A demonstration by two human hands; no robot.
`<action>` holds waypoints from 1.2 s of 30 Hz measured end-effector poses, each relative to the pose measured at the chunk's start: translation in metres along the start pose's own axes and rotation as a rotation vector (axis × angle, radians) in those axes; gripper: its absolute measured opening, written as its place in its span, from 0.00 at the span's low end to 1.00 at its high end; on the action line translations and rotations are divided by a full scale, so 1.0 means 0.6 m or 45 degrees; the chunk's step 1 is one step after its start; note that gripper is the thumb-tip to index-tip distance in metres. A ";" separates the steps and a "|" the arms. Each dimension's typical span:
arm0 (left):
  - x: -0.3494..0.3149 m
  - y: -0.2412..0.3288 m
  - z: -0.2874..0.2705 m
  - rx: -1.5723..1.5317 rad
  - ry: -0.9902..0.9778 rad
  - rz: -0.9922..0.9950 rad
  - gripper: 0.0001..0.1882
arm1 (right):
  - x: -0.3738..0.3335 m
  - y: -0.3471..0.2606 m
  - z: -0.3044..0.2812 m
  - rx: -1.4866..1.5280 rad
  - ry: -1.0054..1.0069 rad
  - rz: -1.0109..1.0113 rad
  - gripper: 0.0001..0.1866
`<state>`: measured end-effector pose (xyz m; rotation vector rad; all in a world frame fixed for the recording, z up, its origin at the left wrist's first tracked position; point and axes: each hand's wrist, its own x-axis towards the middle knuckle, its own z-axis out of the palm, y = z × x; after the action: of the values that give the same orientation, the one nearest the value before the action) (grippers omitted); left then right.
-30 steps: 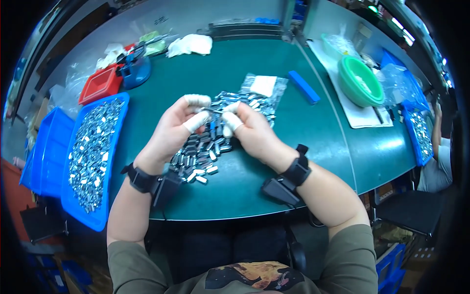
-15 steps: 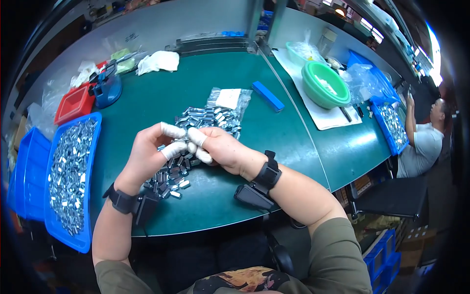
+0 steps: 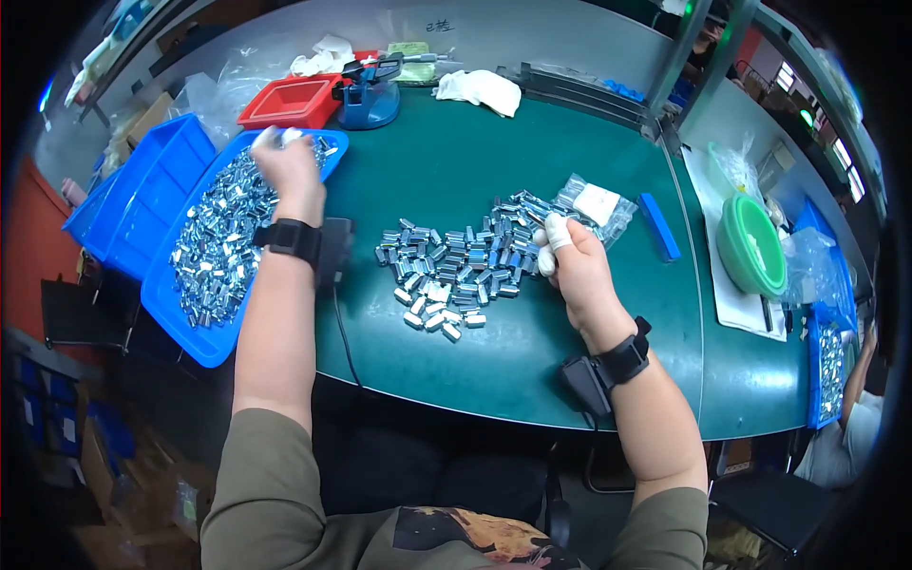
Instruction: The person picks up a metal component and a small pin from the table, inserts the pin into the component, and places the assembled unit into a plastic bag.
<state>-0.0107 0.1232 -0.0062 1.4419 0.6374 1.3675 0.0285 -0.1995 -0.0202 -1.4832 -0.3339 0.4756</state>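
Over the far end of a blue tray (image 3: 332,163) filled with small shiny metal pieces (image 3: 223,237), my left hand (image 3: 290,171) is raised. Its white-covered fingertips are smeared by motion, so their grip is unclear. At the right end of a loose pile of short, elongated metal pieces (image 3: 465,252) on the table, my right hand (image 3: 581,271) has its thumb and fingers brought together. White covers wrap those fingertips as well. Whatever lies between them is too small and hidden to name. A clear plastic bag (image 3: 619,223) with a white label lies just beyond this hand.
The green table (image 3: 427,366) carries a blue bar (image 3: 659,228) on the right and nested green bowls (image 3: 750,247) beyond it. Back left are a red bin (image 3: 290,103), a blue tape-dispenser-like tool (image 3: 370,103) and a white cloth (image 3: 480,90). A black cable (image 3: 344,332) hangs from my left wrist.
My hands, together over the pile before, have come apart. The left has moved to the blue tray; the right stays at the pile's right side. The whole view has swung left.
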 end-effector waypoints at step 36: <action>-0.222 0.101 0.071 -0.408 -1.609 -0.777 0.08 | -0.005 0.008 -0.001 -0.230 -0.006 -0.408 0.07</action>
<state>-0.0151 -0.0290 0.0001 1.3608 -0.0199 -0.0466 0.0256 -0.2017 -0.0248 -1.5670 -0.6203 0.1959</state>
